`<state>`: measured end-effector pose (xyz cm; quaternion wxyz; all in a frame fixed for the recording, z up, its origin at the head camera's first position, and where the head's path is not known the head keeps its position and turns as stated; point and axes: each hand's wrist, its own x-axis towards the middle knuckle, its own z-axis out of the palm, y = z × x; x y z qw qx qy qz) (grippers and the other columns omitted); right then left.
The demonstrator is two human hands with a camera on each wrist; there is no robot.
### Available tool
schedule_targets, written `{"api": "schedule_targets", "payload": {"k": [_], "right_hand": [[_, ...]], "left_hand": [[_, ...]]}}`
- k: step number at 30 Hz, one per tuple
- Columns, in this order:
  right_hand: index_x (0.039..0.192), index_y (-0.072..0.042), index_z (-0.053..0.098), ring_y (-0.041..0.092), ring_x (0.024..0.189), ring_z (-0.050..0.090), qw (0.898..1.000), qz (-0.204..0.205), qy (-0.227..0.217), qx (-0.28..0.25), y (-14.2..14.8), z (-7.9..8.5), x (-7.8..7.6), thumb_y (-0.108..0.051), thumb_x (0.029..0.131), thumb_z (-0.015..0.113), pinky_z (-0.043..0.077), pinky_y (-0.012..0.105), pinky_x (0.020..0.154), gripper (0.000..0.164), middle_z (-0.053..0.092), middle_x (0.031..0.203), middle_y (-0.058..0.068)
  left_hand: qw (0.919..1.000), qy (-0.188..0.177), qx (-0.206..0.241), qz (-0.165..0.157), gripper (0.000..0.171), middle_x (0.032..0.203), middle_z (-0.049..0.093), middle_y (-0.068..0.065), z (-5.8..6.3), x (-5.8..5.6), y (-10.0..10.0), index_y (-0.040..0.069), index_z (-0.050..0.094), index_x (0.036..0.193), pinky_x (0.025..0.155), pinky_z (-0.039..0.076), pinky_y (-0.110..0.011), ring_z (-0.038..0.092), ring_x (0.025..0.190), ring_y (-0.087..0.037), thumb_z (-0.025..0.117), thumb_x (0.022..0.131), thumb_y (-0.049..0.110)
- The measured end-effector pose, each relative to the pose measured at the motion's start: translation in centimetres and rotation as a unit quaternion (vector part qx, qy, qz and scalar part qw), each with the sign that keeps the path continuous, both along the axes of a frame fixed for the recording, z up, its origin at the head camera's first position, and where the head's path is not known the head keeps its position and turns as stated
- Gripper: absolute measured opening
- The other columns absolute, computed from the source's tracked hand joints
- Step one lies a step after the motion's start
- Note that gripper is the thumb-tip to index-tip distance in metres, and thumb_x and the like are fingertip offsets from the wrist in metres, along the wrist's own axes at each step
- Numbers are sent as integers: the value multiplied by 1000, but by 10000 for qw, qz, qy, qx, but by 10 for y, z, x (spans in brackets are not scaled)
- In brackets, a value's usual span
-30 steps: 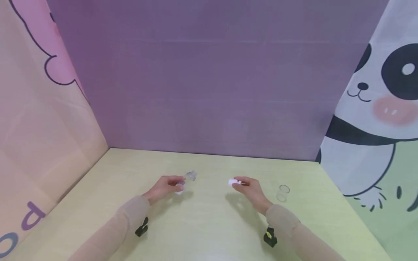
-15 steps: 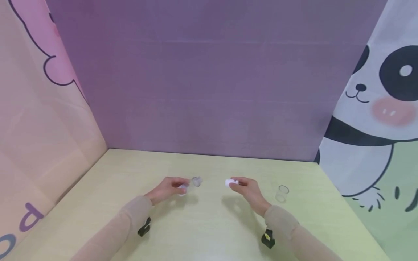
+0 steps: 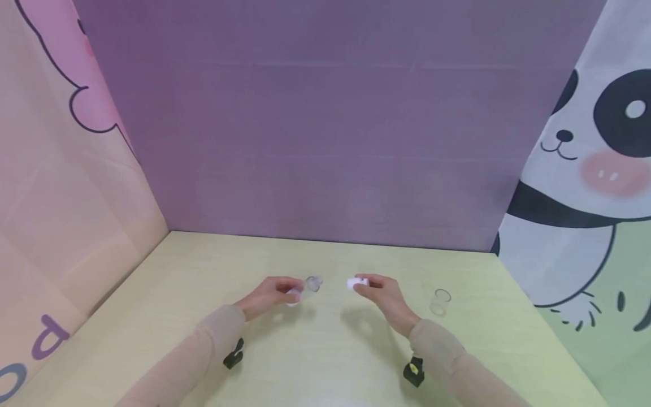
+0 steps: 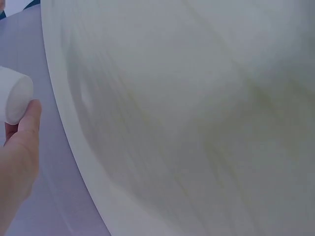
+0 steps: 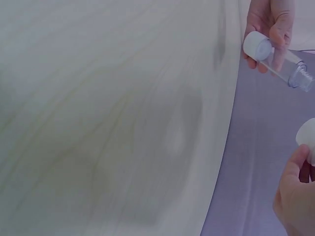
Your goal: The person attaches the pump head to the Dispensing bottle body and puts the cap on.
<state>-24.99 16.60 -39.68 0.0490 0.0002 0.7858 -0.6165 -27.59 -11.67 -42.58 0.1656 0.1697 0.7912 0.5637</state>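
My left hand (image 3: 272, 295) grips a small clear bottle (image 5: 284, 66) around its body, above the table. The bottle has a white base (image 4: 14, 96) and a threaded neck (image 5: 301, 80) that points toward the right hand. Opposite it, my right hand (image 3: 383, 294) pinches a white cylindrical cap-like piece (image 3: 357, 284) between thumb and fingers, held sideways toward the neck. A gap separates bottle and white piece. In the right wrist view both hands show, with the white piece (image 5: 307, 137) partly cut off by the frame edge.
A clear open cylinder (image 3: 440, 303) stands on the light wooden table (image 3: 325, 350), right of my right hand. A purple backdrop (image 3: 325, 141) rises behind the table's far edge. Printed panels stand at both sides, one with a panda (image 3: 585, 169).
My left hand has moved right with the bottle, and its neck now points more to the right. My right hand has shifted slightly left with the white piece, narrowing the gap.
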Motion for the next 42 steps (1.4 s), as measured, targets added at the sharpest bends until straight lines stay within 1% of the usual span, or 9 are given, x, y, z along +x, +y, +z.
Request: {"api": "schedule_targets", "payload": {"k": [2, 9, 16, 19, 24, 29, 35, 39, 42], "right_hand": [[112, -8, 63, 16, 93, 59, 10000, -19, -8, -2, -1, 1, 0, -26, 78, 70, 44, 44, 94, 39, 65, 106, 7], [112, -10, 63, 18, 96, 58, 9999, -37, -96, 99, -4, 3, -2, -30, 77, 71, 42, 45, 95, 41, 64, 107, 7], [110, -9, 64, 17, 93, 58, 9999, -92, -57, 37, -7, 5, -2, -23, 76, 70, 41, 46, 95, 37, 65, 104, 7], [109, -8, 64, 16, 92, 58, 10000, -84, -42, 15, -9, 5, -2, -21, 76, 70, 41, 46, 95, 36, 66, 103, 6], [109, -8, 65, 16, 91, 58, 10000, -41, -58, 24, -11, 6, -1, -21, 76, 70, 41, 46, 94, 36, 66, 102, 6], [108, -7, 65, 17, 91, 58, 10000, -50, -47, 32, -14, 6, -1, -21, 76, 71, 41, 46, 94, 36, 66, 101, 7], [109, -6, 64, 16, 90, 59, 10000, 28, -34, -45, -19, 8, -1, -21, 75, 71, 40, 47, 95, 37, 67, 100, 7], [109, -4, 64, 14, 88, 59, 9999, 103, 34, -46, -22, 8, 0, -20, 76, 70, 41, 46, 95, 37, 68, 99, 6], [108, -5, 65, 14, 88, 59, 10000, 59, 44, -24, -23, 8, 0, -19, 76, 71, 41, 45, 94, 36, 68, 98, 5]], "left_hand": [[10000, -40, 19, -12, 41, 127, 54, -11, 0, 0, 2, 10, 55, 123, 94, 45, -35, 51, 112, -21, 64, 84, 22], [9999, -11, 85, -117, 41, 128, 53, -13, -2, 1, 7, 6, 55, 122, 94, 45, -35, 51, 114, -22, 64, 84, 20], [9998, -64, 66, -188, 40, 130, 52, -14, 0, 2, 12, 6, 55, 122, 94, 45, -36, 51, 113, -22, 63, 85, 19], [9997, -60, 64, -248, 40, 129, 52, -14, -2, 1, 14, 6, 56, 122, 93, 46, -35, 51, 113, -22, 64, 84, 19], [9996, -53, 33, -274, 41, 127, 54, -13, -2, 1, 19, 7, 56, 121, 92, 46, -34, 52, 111, -21, 64, 84, 20], [9995, -153, 15, -271, 41, 125, 55, -13, -3, 1, 21, 6, 55, 122, 91, 47, -33, 54, 107, -18, 64, 84, 19], [9990, -98, -48, -437, 39, 123, 56, -13, -3, 2, 23, 6, 55, 122, 89, 47, -33, 55, 101, -17, 62, 86, 18], [9988, -84, -68, -482, 37, 124, 56, -14, -1, 3, 25, 7, 55, 122, 90, 47, -34, 55, 101, -18, 60, 87, 17], [9987, -72, -66, -506, 38, 125, 55, -16, 0, 2, 26, 6, 54, 123, 90, 47, -35, 55, 102, -18, 60, 88, 17]]}}
